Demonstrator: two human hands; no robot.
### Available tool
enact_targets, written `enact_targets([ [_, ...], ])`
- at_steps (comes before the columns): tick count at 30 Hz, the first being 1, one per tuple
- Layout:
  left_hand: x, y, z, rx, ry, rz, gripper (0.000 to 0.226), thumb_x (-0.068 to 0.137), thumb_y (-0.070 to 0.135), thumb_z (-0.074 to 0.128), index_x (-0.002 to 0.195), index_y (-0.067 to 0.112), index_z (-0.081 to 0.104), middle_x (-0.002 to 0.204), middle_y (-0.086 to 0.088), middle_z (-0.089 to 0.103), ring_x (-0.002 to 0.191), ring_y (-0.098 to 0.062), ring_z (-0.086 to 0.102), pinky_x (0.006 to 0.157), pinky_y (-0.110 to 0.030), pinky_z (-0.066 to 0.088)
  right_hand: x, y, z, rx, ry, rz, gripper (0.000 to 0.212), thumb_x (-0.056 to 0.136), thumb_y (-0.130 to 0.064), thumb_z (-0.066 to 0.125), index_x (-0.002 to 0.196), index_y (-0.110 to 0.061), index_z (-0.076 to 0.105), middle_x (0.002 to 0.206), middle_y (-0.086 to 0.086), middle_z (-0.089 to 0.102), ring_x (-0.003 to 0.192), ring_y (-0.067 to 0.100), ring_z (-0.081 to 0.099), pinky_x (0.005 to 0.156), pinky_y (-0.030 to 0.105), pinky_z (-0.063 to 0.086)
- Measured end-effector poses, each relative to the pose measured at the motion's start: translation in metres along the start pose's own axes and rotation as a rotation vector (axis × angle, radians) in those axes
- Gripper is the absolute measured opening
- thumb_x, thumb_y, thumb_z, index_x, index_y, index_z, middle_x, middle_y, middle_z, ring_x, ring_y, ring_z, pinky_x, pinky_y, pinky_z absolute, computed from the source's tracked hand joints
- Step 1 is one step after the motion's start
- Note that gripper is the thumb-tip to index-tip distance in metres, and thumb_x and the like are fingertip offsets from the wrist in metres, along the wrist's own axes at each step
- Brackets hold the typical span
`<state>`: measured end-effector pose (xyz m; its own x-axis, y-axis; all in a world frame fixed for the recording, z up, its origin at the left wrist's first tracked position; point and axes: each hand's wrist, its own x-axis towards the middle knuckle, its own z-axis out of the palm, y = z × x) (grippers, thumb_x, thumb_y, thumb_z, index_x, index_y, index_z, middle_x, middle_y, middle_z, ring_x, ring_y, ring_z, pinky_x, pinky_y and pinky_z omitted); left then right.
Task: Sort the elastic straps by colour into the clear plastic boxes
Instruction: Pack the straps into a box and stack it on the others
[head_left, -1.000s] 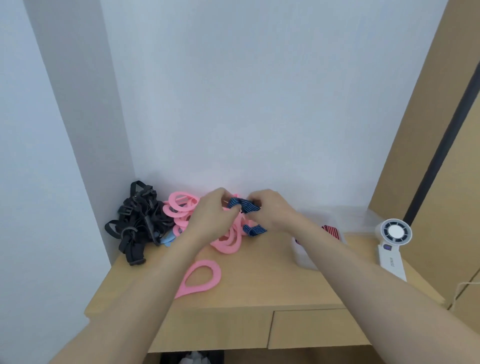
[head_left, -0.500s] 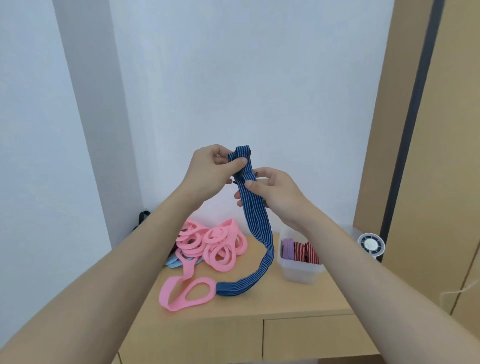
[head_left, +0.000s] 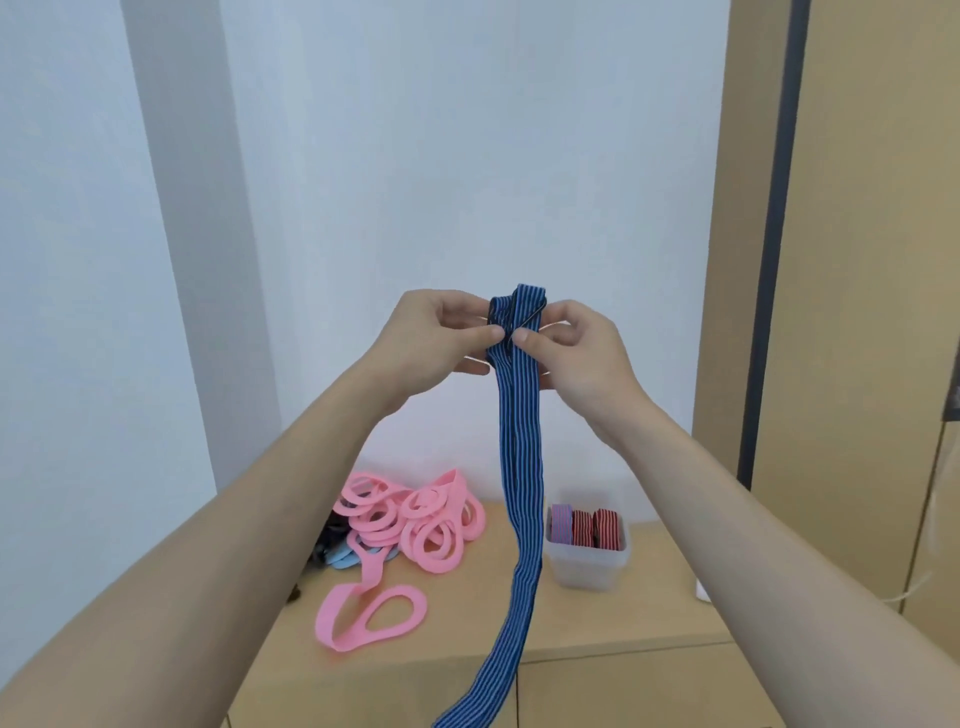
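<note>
Pinching blue strap (head_left: 519, 441), left hand (head_left: 436, 343) beside right hand (head_left: 576, 353).

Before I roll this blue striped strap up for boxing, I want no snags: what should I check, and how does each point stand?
1. Grip: left hand and right hand both pinch the top of the blue striped elastic strap: ok.
2. Strap apart from the pile of pink elastic loops: ok.
3. Strap's lower end: runs out of the picture: cannot tell.
4. Lid off the clear plastic box: ok.
5. Colour match: box holds a purple striped roll and two red striped rolls: cannot tell.
</note>
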<state>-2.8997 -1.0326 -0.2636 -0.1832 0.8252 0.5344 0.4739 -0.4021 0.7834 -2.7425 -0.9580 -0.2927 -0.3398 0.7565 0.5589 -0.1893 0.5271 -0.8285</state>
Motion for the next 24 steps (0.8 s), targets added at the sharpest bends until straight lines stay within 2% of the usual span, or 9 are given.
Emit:
enact_targets([
  [4, 0.000, -0.001, 0.010, -0.021, 0.046, 0.009, 0.016, 0.094, -0.001, 0.066, 0.108, 0.001, 0.072, 0.100, -0.014, 0.077, 0.086, -0.026, 0.076, 0.079, -0.038, 0.063, -0.003, -0.003, -0.008, 0.047, -0.039, -0.011, 0.004, 0.096, -0.006, 0.065, 0.094, -0.008, 0.062, 0.082, 0.010, 0.074, 0.069, 0.019, 0.074, 0.059, 0.029, 0.058],
  [8, 0.006, 0.003, 0.012, -0.019, 0.155, 0.035, 0.015, 0.094, 0.000, 0.065, 0.107, 0.004, 0.072, 0.098, -0.017, 0.075, 0.077, -0.018, 0.073, 0.070, -0.032, 0.062, -0.005, -0.006, -0.014, 0.036, -0.077, -0.032, 0.013, 0.100, -0.005, 0.058, 0.091, -0.011, 0.067, 0.078, -0.002, 0.073, 0.069, 0.013, 0.070, 0.069, 0.031, 0.060],
  [12, 0.011, 0.003, 0.004, -0.001, 0.218, 0.036, 0.014, 0.095, 0.003, 0.064, 0.104, 0.008, 0.072, 0.095, -0.014, 0.076, 0.076, -0.018, 0.073, 0.070, -0.034, 0.063, -0.006, -0.010, -0.025, 0.025, -0.104, -0.041, 0.016, 0.101, -0.006, 0.057, 0.089, -0.013, 0.066, 0.086, 0.004, 0.071, 0.075, 0.018, 0.067, 0.075, 0.035, 0.059],
  [16, 0.011, 0.001, 0.001, -0.018, 0.248, 0.020, 0.014, 0.095, 0.003, 0.063, 0.106, 0.006, 0.072, 0.098, -0.018, 0.076, 0.076, -0.018, 0.073, 0.069, -0.034, 0.063, -0.007, -0.008, -0.031, 0.020, -0.129, -0.018, 0.010, 0.101, -0.006, 0.056, 0.100, -0.003, 0.066, 0.088, 0.006, 0.071, 0.075, 0.019, 0.068, 0.073, 0.035, 0.060],
  [20, 0.006, -0.001, 0.013, -0.027, 0.198, 0.018, 0.016, 0.095, 0.003, 0.065, 0.109, 0.003, 0.072, 0.098, -0.018, 0.075, 0.078, -0.020, 0.073, 0.069, -0.033, 0.062, -0.008, -0.001, -0.023, -0.050, -0.138, -0.020, 0.009, 0.097, -0.007, 0.064, 0.093, -0.009, 0.071, 0.092, 0.011, 0.075, 0.085, 0.026, 0.071, 0.088, 0.049, 0.059],
  [22, 0.004, 0.001, 0.019, -0.032, 0.162, 0.033, 0.017, 0.094, 0.003, 0.065, 0.110, 0.003, 0.073, 0.097, -0.015, 0.077, 0.080, -0.020, 0.074, 0.070, -0.032, 0.062, -0.009, 0.000, -0.017, -0.066, -0.112, -0.034, 0.004, 0.093, -0.006, 0.068, 0.098, -0.007, 0.069, 0.094, 0.017, 0.076, 0.089, 0.033, 0.073, 0.087, 0.049, 0.060],
  [24, 0.001, 0.003, 0.023, -0.048, 0.116, 0.047, 0.018, 0.095, 0.003, 0.065, 0.110, 0.005, 0.074, 0.095, -0.012, 0.078, 0.083, -0.022, 0.075, 0.072, -0.032, 0.062, -0.009, 0.000, -0.014, -0.083, -0.052, -0.038, 0.014, 0.091, -0.005, 0.071, 0.102, -0.002, 0.064, 0.093, 0.022, 0.074, 0.083, 0.035, 0.072, 0.080, 0.046, 0.060],
])
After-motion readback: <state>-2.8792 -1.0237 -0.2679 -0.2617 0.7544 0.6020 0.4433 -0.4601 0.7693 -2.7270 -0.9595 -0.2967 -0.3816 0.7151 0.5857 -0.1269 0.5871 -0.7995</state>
